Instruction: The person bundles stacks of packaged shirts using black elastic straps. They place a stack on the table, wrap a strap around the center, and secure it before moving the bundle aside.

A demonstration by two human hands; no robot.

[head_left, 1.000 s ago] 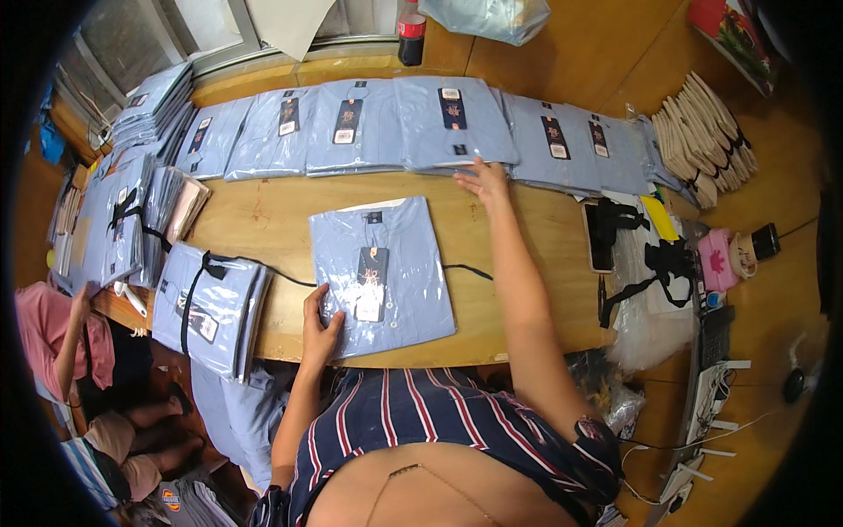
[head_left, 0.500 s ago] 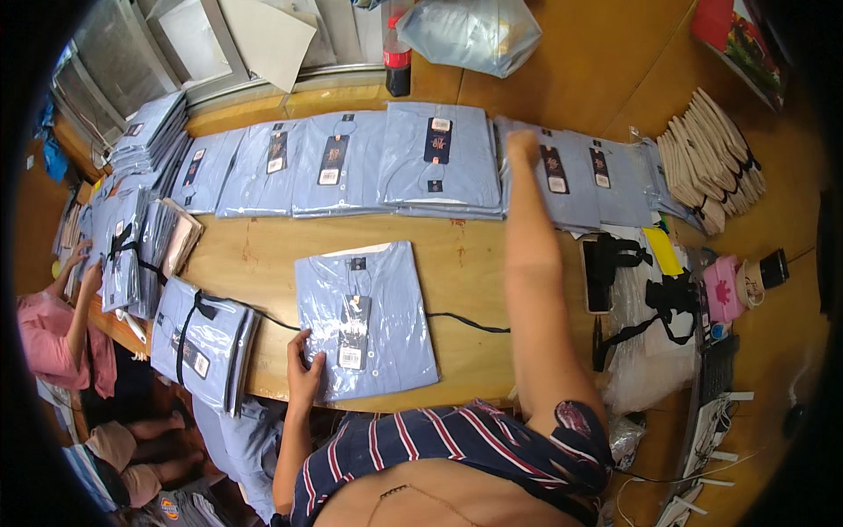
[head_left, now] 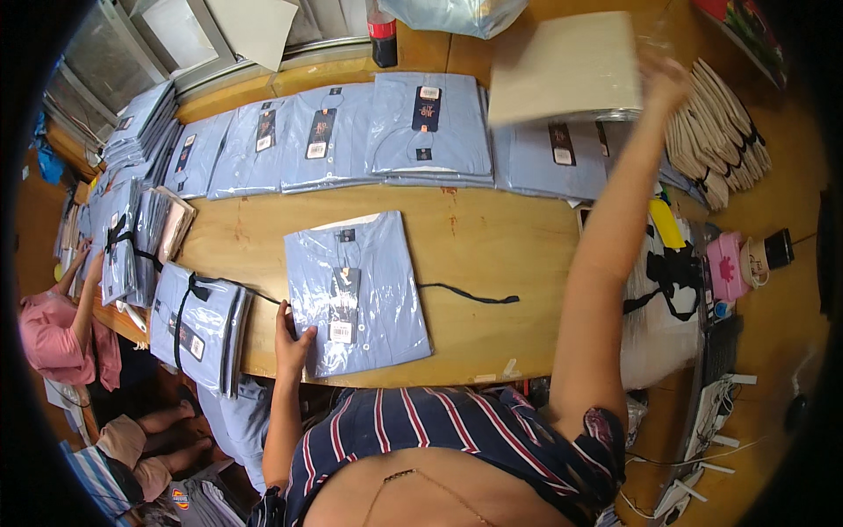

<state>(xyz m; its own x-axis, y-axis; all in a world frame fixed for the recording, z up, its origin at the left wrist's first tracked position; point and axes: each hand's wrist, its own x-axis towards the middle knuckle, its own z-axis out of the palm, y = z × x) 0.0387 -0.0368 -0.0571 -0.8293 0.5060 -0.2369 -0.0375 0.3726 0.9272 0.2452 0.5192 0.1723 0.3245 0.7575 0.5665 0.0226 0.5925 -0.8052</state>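
Note:
In front of me a light-blue folded shirt in a clear bag (head_left: 386, 307) lies face up with a dark tag. My left hand (head_left: 292, 341) grips its left edge, thumb on top. At the far right, my right hand (head_left: 666, 81) holds another bagged shirt (head_left: 566, 75) by its right side, beige back toward me, raised over the far row. The hand is slightly blurred. A black strap (head_left: 470, 292) runs under the near shirt. To its left sits a strap-tied bundle of bagged shirts (head_left: 206, 325).
Along the far side runs a row of bagged shirts (head_left: 320, 140). Beige folded packs (head_left: 716, 132) stand at the right. A cola bottle (head_left: 382, 39) and a plastic bag (head_left: 457, 13) are at the back. Another person in pink (head_left: 66, 338) handles bundles at the left.
My right hand has moved right from the far row, lifting a bagged shirt that now shows its beige back. My left hand stays at the near shirt's edge. The view has shifted slightly.

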